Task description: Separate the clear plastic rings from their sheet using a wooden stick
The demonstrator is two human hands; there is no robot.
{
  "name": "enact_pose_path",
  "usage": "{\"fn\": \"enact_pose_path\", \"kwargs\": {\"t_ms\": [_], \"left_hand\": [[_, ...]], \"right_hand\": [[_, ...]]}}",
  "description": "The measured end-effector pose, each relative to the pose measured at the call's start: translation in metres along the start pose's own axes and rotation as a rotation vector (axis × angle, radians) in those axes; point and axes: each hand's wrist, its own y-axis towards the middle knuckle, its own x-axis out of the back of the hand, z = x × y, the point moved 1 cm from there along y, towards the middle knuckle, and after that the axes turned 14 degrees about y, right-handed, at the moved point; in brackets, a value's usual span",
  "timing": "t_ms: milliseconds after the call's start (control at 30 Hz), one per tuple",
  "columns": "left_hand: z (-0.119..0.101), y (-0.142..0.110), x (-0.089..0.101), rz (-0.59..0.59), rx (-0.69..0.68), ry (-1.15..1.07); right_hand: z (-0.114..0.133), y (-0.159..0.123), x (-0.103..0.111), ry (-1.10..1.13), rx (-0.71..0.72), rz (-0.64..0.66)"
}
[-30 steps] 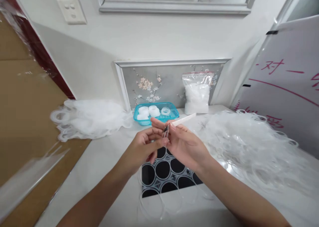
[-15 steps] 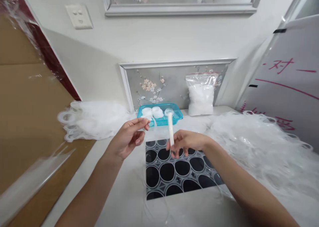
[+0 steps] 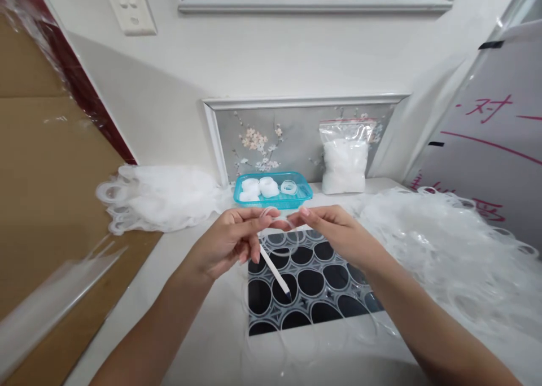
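On the pale wall [image 3: 296,53] we see a white socket plate [image 3: 132,12] at the upper left, and also two silver-framed panels, of which the upper one [image 3: 315,2] is cut by the top edge of view and the lower one [image 3: 296,132] shows blossom branches on a grey ground. At our right there leans a whitish board [image 3: 474,166] with red handwriting [image 3: 486,108] and small black strips [image 3: 491,45], while at our left we find brown cardboard [image 3: 51,166], clear plastic film [image 3: 55,304] over its lower part, and a dark red band [image 3: 63,56] beside it.
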Motion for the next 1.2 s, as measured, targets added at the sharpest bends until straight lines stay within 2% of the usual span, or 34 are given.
{"fn": "enact_pose_path", "kwargs": {"t_ms": [67, 233, 300, 433, 500, 567, 700, 800, 933, 1067, 1200], "left_hand": [[0.0, -0.002, -0.005, 0.011, -0.004, -0.016], [0.0, -0.006, -0.014, 0.021, 0.019, -0.042], [0.0, -0.006, -0.016, 0.011, 0.021, -0.04], [-0.001, -0.005, -0.018, -0.035, 0.019, -0.031], [-0.001, -0.005, -0.02, -0.04, 0.015, -0.025], [-0.001, -0.006, -0.021, -0.028, -0.002, -0.016], [-0.002, -0.01, -0.024, 0.02, -0.021, 0.023], [-0.002, -0.014, -0.026, 0.104, -0.002, 0.082], [-0.001, -0.018, -0.024, 0.209, 0.0, 0.225], [-0.005, -0.02, -0.022, 0.226, 0.0, 0.378], [-0.01, -0.026, -0.023, 0.191, 0.015, 0.482]], "right_hand": [[0.004, -0.005, -0.003, -0.019, 0.001, -0.03], [0.016, -0.014, -0.004, -0.132, 0.116, -0.222], [0.02, -0.018, -0.003, -0.108, 0.068, -0.174], [0.018, -0.023, -0.004, 0.016, -0.063, 0.06], [0.012, -0.023, -0.007, 0.093, -0.097, 0.1], [0.006, -0.021, -0.012, 0.195, -0.139, 0.127], [0.003, -0.014, -0.023, 0.508, -0.168, 0.278], [0.007, -0.014, -0.026, 0.638, -0.186, 0.289], [0.013, -0.02, -0.025, 0.62, -0.135, 0.272], [0.02, -0.026, -0.024, 0.636, -0.059, 0.257], [0.028, -0.03, -0.022, 0.667, -0.05, 0.255]]}}
